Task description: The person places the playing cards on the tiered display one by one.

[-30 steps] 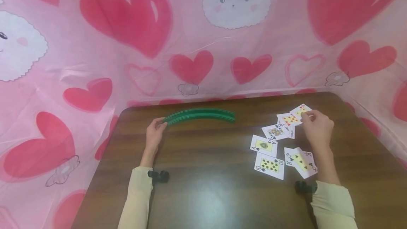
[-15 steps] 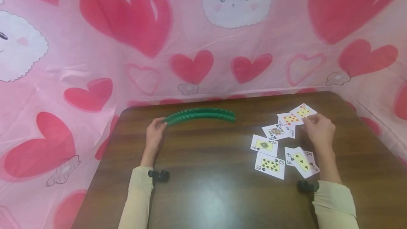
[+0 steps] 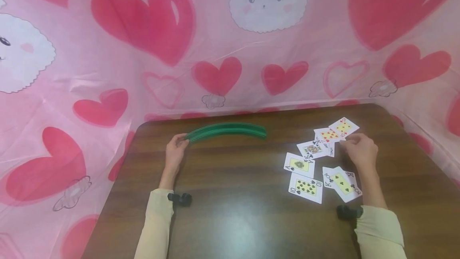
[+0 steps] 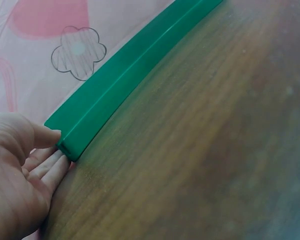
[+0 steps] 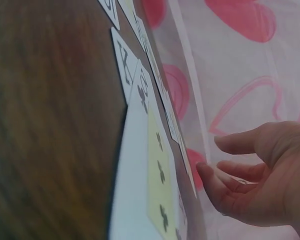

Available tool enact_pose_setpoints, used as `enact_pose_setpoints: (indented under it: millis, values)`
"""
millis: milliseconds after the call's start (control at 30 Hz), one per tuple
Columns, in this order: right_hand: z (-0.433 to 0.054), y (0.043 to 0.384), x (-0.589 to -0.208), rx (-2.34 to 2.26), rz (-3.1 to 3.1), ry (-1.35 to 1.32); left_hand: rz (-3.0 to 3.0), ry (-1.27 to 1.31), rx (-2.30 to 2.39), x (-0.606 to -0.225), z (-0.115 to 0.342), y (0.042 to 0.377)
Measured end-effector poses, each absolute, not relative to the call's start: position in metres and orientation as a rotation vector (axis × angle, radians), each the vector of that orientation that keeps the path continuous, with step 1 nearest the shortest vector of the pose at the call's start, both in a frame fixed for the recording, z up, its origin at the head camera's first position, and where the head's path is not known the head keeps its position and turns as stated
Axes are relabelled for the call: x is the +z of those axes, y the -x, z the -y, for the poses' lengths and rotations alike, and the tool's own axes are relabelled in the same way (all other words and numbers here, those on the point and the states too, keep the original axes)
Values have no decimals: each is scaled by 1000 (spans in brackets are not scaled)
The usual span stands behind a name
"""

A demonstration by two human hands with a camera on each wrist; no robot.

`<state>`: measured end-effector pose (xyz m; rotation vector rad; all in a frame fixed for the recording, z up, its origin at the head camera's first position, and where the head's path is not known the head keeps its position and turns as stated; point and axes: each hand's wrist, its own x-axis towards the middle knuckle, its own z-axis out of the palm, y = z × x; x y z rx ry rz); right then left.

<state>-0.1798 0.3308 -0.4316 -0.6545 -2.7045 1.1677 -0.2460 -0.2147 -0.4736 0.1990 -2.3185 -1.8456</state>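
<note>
My left hand (image 3: 175,155) holds the left end of a long, curved green playing card holder (image 3: 227,128) at the far side of the table. In the left wrist view, the thumb lies at the near end of the holder (image 4: 105,90), other fingers underneath. At the right, a chain of face-up playing cards runs from a ten of spades (image 3: 305,187) through an ace of spades (image 3: 299,164) and a king (image 3: 312,149) to red-suit cards (image 3: 343,126). Beside the red cards is my right hand (image 3: 361,151), its thumb and fingers apart around nothing in the right wrist view.
Nearer the right forearm, a club card (image 3: 343,184) overlaps a king of clubs (image 3: 327,173). Both wrists carry small black cameras. A pink heart-patterned cloth (image 3: 230,43) hangs behind the brown wooden table (image 3: 230,183).
My right hand has drawn back slightly from the farthest red card, uncovering more of its face. The left hand and the card holder stay where they were.
</note>
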Motion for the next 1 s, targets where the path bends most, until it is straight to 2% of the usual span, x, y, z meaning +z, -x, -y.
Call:
enact_pose_setpoints:
  millis: [467, 800, 1000]
  values:
    - [-333, 178, -443, 1115, 2867, 475, 2329, -192, -1809, -475, 215, 245]
    - [-321, 188, -447, 961, 2990, 160, 2347, -204, -1802, -473, 215, 245]
    - [-308, 192, -448, 974, 3063, 200, 2326, -202, -1811, -474, 215, 247]
